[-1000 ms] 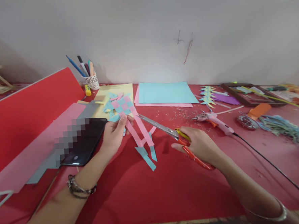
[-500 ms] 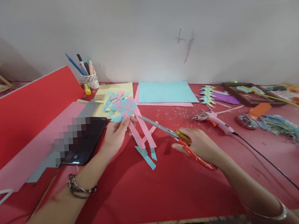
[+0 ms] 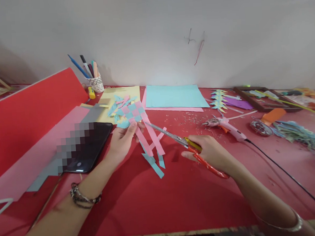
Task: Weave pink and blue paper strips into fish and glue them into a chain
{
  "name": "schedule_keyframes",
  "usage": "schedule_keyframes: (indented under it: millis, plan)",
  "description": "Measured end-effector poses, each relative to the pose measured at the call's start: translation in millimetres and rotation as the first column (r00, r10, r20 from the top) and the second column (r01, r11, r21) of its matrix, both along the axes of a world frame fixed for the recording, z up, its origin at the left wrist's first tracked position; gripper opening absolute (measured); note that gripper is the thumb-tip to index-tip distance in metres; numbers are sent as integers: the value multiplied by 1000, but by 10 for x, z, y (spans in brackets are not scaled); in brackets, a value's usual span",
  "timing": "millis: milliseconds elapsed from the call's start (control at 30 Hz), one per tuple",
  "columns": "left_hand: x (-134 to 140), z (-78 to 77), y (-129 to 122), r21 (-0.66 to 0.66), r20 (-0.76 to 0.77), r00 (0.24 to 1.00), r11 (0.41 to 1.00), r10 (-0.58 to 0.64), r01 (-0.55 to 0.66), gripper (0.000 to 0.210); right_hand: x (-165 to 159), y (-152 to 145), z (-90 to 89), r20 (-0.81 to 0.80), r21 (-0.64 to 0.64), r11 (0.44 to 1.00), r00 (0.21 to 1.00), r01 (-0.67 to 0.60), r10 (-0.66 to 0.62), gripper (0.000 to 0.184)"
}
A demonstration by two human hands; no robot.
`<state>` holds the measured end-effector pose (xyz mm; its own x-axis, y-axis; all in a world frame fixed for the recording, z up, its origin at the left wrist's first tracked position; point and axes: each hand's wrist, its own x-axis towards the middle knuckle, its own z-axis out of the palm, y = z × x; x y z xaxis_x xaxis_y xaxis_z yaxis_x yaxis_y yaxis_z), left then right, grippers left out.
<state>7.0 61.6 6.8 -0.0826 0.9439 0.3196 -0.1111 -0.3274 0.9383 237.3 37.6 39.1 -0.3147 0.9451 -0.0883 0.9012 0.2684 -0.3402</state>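
Note:
Between thumb and fingers, my left hand (image 3: 124, 141) pinches a woven pink-and-blue paper piece (image 3: 133, 112), with its long loose strips hanging down toward me. My right hand (image 3: 209, 150) is closed around the handles of a pair of scissors (image 3: 171, 135), orange-red and yellow at the grip. The blade tips meet the edge of a pink strip just right of my left fingers; whether the blades are parted there is too small to tell. Behind the woven piece lies a heap of pink and blue paper scraps (image 3: 116, 108) on a yellow sheet (image 3: 109, 94).
Left are a black phone (image 3: 95, 146), a leaning red board (image 3: 39, 100) and a pen cup (image 3: 97, 83). Blue paper (image 3: 174, 95) lies at the back. A pink glue gun (image 3: 227, 126) with a trailing cord (image 3: 280, 171), a brown frame (image 3: 265, 100) and a fringed paper bundle (image 3: 298, 134) are right.
Almost nothing differs. The view has shifted very slightly, while both hands, the scissors and the woven paper keep nearly the same positions.

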Motion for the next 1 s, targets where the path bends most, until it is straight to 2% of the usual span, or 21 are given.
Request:
schedule_keyframes:
  millis: [667,833,1000]
  plan:
    - [-20,-24,9,-67,114,993,997,-19,27,28,47,15,-40,-27,-38,999,1000,-12,11,46]
    - [-19,-7,28,-95,165,986,995,8,8,25,55,23,-44,-23,-60,998,1000,-9,8,47]
    - [-31,-21,66,-87,244,965,993,98,-79,25,53,33,-38,20,-22,1000,1000,-7,7,45]
